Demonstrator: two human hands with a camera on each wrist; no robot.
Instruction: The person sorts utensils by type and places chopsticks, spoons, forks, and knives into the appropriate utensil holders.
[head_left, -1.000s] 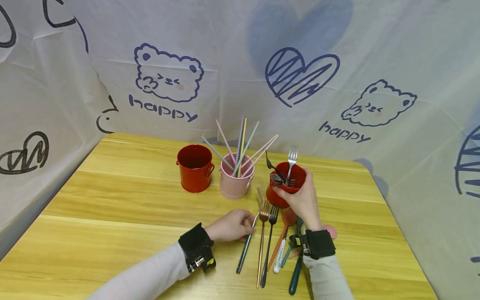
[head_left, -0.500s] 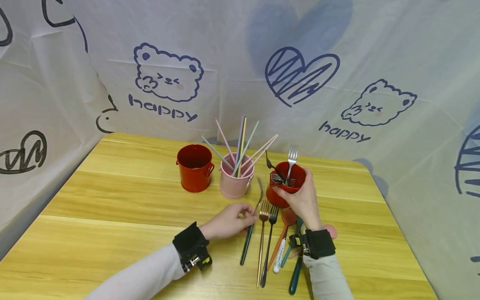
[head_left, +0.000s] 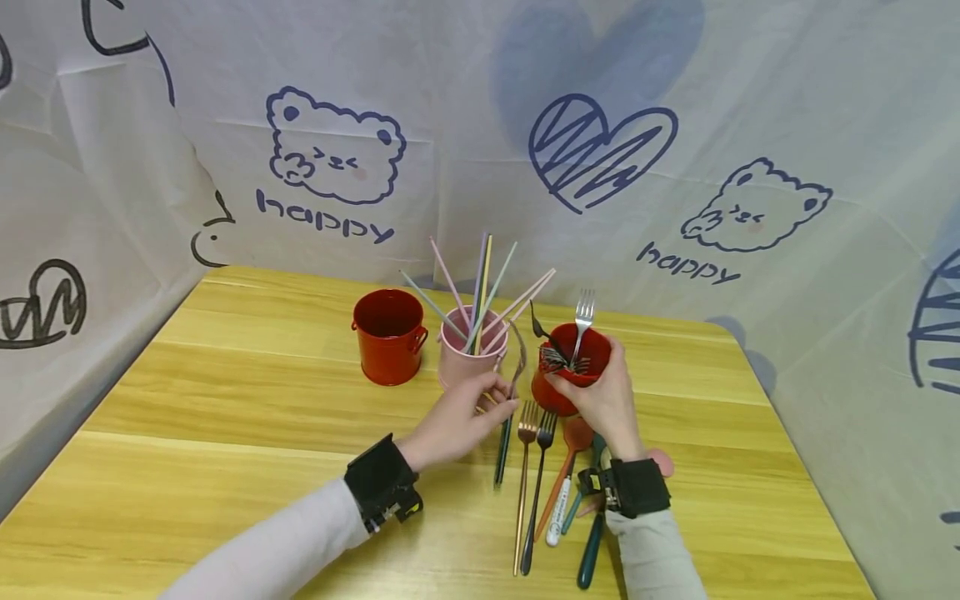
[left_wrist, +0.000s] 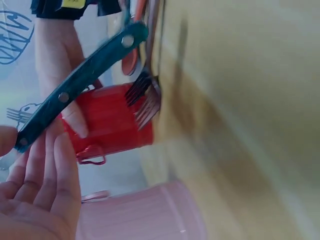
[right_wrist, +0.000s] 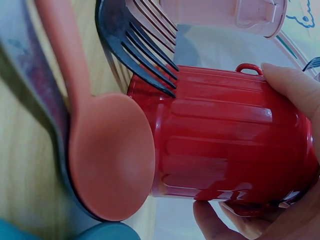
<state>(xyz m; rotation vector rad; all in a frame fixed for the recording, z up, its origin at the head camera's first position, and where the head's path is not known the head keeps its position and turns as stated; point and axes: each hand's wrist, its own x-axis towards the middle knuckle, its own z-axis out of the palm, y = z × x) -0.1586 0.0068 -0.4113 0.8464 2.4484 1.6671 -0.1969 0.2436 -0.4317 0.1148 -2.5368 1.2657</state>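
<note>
My left hand (head_left: 453, 421) pinches a fork with a riveted dark green handle (left_wrist: 82, 80) between thumb and fingers. The fork is raised, its tined end pointing up in front of the pink bucket (head_left: 457, 375). My right hand (head_left: 609, 404) grips the rim and side of a red bucket (right_wrist: 225, 135), thumb at the near rim. Inside that bucket stand a silver fork (head_left: 585, 310), a black utensil (head_left: 537, 321) and several more tines at the rim. Below it lie a copper fork (head_left: 528, 429) and a black fork (right_wrist: 130, 45) on the table.
An orange spoon (right_wrist: 112, 150), a white marker (head_left: 558, 521) and a dark green handle (head_left: 591, 554) lie near my right wrist. Coloured sticks (head_left: 483, 283) fill the pink bucket. Another red bucket (head_left: 388, 350) stands at left. A printed cloth (head_left: 465, 125) hangs behind the table.
My left hand has lifted the green-handled fork off the table and moved it away from me, up beside the pink bucket. My right hand has stayed on the red bucket.
</note>
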